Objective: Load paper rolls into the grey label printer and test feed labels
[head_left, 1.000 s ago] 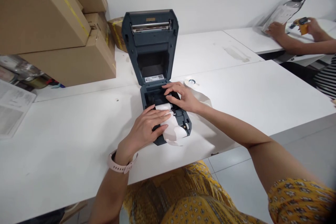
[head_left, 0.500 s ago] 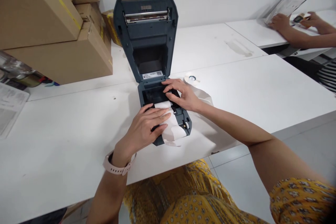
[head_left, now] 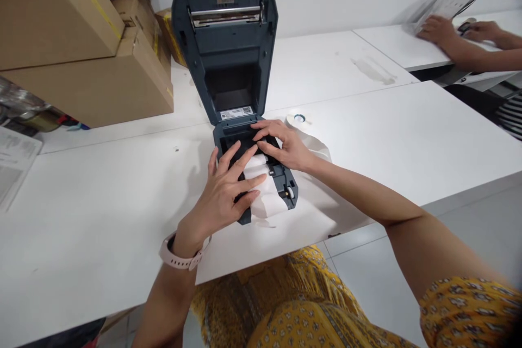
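A dark grey label printer point(head_left: 232, 54) stands on the white table with its lid tipped up and back. White label paper point(head_left: 265, 196) runs across the printer's base and hangs over its front edge. My left hand point(head_left: 224, 190) lies over the left side of the base with fingers spread, the thumb and nearest fingers over the paper. Along the base's right rim rests my right hand point(head_left: 285, 147), fingers extended and apart, their tips inside the compartment. Behind that hand, a label roll point(head_left: 299, 119) lies on the table with its paper strip trailing toward me.
Stacked cardboard boxes point(head_left: 93, 87) stand at the back left, beside clear-wrapped items and a printed sheet point(head_left: 16, 163). At the far right, another person's hands point(head_left: 440, 32) are near a clear-wrapped package. The table's front edge runs just before my body.
The fingers of my left hand have spread and lifted, reaching further over the compartment. My right hand stays at the right rim. The view has shifted slightly.
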Demonstrator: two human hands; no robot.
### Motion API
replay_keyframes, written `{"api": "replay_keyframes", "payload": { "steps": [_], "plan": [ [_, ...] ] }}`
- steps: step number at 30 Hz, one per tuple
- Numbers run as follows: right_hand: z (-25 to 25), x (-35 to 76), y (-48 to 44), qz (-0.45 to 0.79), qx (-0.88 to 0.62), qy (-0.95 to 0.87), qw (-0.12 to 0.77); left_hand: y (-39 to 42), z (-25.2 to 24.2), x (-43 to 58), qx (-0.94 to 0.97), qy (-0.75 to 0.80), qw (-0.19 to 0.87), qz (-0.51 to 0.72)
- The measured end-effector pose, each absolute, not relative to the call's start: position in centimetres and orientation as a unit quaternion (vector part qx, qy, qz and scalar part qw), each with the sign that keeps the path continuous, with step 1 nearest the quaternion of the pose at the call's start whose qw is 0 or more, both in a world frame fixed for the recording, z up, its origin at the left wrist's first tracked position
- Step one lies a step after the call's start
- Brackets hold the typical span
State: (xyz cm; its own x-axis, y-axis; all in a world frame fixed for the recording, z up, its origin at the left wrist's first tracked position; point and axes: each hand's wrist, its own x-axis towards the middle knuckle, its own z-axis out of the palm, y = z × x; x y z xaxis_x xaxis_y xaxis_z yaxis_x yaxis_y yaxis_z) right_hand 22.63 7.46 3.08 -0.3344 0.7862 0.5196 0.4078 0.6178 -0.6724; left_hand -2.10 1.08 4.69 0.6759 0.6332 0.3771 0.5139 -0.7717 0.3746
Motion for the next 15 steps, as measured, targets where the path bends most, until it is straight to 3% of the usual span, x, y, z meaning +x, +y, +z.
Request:
{"api": "replay_keyframes", "payload": {
  "steps": [15],
  "plan": [
    [3.20, 22.72, 7.58, 0.235, -0.372, -0.801, 0.405, 1.12, 4.63, -2.05, 0.893, 0.327, 0.157, 0.266]
  ]
}}
